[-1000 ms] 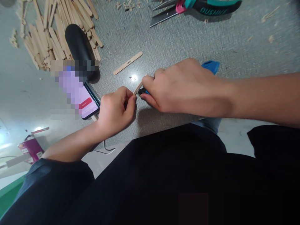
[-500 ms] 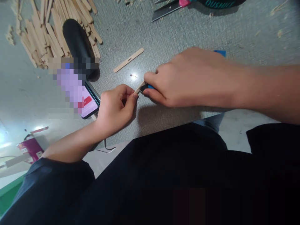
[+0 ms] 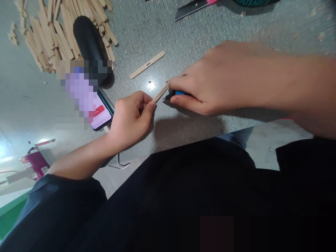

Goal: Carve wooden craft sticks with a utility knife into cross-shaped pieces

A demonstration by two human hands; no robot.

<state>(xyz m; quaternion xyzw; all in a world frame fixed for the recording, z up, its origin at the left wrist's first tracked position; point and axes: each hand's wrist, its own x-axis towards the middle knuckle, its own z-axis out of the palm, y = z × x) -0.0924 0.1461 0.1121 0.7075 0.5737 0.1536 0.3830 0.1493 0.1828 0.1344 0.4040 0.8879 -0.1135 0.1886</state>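
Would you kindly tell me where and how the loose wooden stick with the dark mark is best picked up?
I'd pinch the loose stick by both long edges near its right end, from above: it lies flat, apart from the stick pile, and that end points away from the phone. I'd avoid the dark mark near its middle.

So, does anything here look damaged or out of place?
The lone stick on the table has a dark, slot-like mark near its middle, breaking its pale surface; whether it goes through, I can't tell. Pale scraps lie loose beside the jumbled pile of sticks.
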